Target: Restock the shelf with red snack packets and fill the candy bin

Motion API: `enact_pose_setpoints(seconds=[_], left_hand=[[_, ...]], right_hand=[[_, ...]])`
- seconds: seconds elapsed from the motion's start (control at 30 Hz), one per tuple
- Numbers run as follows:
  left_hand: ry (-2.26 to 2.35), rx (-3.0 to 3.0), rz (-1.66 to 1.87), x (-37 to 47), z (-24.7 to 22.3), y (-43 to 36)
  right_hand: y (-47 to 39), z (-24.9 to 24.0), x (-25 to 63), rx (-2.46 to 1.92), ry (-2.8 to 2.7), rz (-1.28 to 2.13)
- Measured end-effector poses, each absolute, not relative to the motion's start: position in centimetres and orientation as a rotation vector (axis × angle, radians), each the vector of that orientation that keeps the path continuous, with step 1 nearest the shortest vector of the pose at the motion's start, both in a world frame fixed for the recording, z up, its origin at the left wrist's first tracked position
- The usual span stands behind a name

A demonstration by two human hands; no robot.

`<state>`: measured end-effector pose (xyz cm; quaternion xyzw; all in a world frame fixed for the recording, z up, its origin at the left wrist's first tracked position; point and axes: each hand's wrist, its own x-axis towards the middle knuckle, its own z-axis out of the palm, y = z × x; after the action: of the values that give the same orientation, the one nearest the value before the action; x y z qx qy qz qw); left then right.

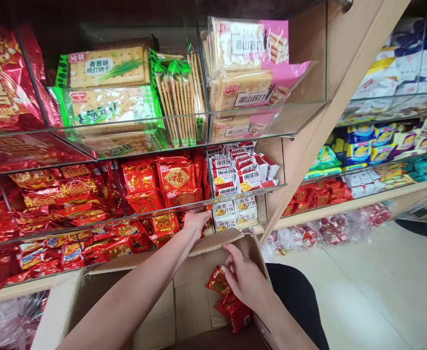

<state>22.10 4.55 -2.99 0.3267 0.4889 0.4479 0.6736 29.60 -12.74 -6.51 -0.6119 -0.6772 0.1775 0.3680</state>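
Observation:
My left hand [197, 222] reaches over the box rim to the lowest shelf bin, its fingers stretched out against small red-and-gold packets [165, 223]. Their tips are partly lost among the packets beside the white cracker packs [225, 214]. Inside the cardboard box [162, 311], my right hand [249, 278] hovers at the right side with fingers loosely bent and thumb and forefinger apart. Several red packets [240, 315] show just beneath it. Part of them is hidden by the hand, and contact with the fingers is hard to make out.
Clear-fronted shelf bins hold green-wrapped crackers [113, 107], pink-wrapped crackers [248, 92] and red packets [177, 177]. A slanting wooden post [308, 141] divides them from more stocked shelves [374, 141] at right. Plastic bags [333, 231] lie below those, by the tiled floor [374, 291].

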Motion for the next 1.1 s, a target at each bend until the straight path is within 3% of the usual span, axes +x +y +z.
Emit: enact_pose_setpoints(seconds=[0.23,0.8,1.0,1.1], left_hand=[[1.293,0.732,0.994,22.0,-3.4,6.2],[1.035,0.740,0.840,21.5,-2.4,4.9],[0.950,0.845,0.836,19.3,1.2,0.0],[0.813,1.228,0.849,16.3,1.5,-3.9]], right_hand=[[-12.7,-6.7,29.6,-1.593,-1.752,0.455],[-12.6,-6.6,29.4,-1.578,-1.714,0.502],[-12.7,-6.6,29.3,-1.596,-1.771,0.442],[-12.7,-6.8,29.0,-1.743,-1.913,0.438]])
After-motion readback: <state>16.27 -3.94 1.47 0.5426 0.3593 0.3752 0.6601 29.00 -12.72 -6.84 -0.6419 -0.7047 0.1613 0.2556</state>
